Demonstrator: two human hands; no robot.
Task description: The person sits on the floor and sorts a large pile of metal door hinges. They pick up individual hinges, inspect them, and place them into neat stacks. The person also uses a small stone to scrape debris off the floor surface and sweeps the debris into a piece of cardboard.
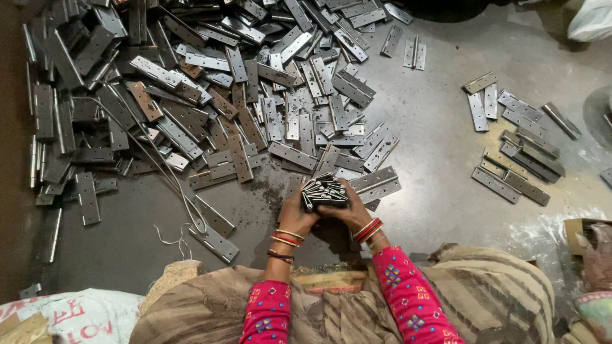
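Observation:
Both hands meet in the lower middle of the head view, closed around a bundle of short metal pins held end-on. My left hand cups the bundle from the left, my right hand from the right. Bangles ring both wrists above pink patterned sleeves. Just beyond the hands lies the near edge of a large heap of flat grey metal hinge plates on the dark floor.
A smaller group of hinge plates lies to the right. A thin wire loops across the heap's left part. A white printed sack sits at lower left, a cardboard box at right, brown cloth over my lap.

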